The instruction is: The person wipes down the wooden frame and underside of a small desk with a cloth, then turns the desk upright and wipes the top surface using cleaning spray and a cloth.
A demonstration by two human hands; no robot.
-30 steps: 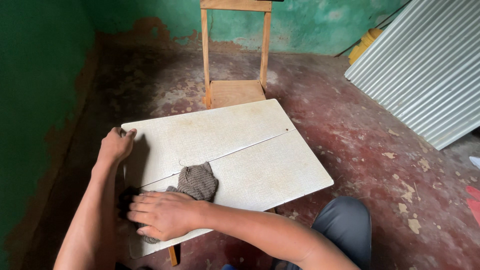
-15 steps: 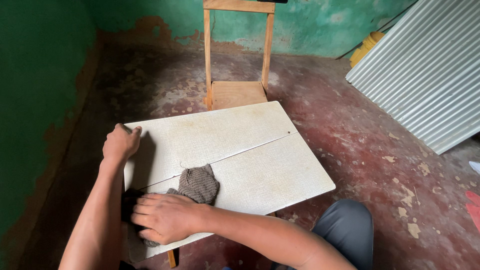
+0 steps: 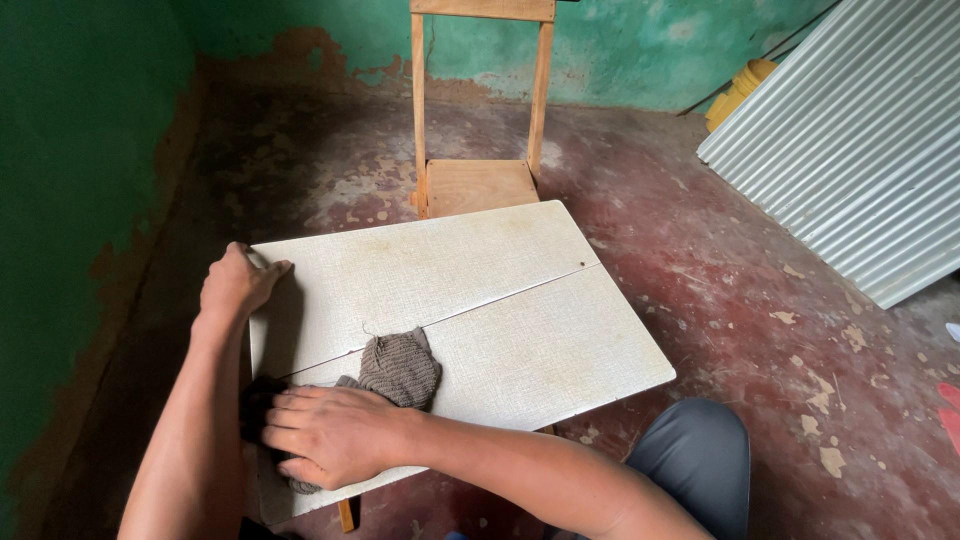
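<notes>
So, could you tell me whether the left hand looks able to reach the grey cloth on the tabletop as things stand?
Probably yes: the left hand grips the tabletop at its far left edge, with only bare surface between it and the grey cloth, which the right hand presses down.

Both forearms were bare to the near edge of the view, with no sleeve, watch, bracelet or ring to be seen. The left hand [image 3: 237, 283], at the far left corner of the table [image 3: 520, 330], showed short nails and uncovered knuckles. The right hand [image 3: 335, 435], at the table's near left edge, was likewise ungloved, its fingers broad, the nails trimmed close. Just off the table's near right corner one knee [image 3: 695, 455] was covered in smooth dark grey-blue trouser cloth, plain, without seam, pocket or pattern visible.
</notes>
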